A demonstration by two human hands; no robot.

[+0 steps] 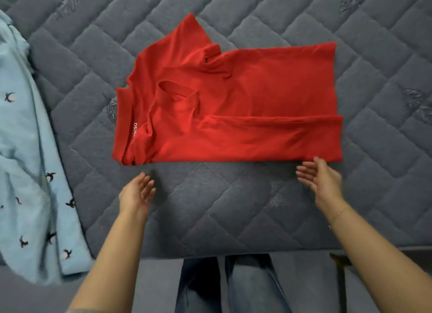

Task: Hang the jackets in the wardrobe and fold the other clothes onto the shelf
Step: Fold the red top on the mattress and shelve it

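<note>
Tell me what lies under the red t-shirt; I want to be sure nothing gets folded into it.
The red t-shirt lies flat on the grey quilted mattress, which shows all around it. Its own folded sleeves lie on top. Whatever is beneath the fabric is covered.

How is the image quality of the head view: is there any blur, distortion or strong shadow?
Head view: wide-angle bending at the edges; soft, even light with no glare; the red shirt is fairly sharp; faint shadows lie beside the left hand and right hand; the light blue garment looks slightly smeared.
</note>
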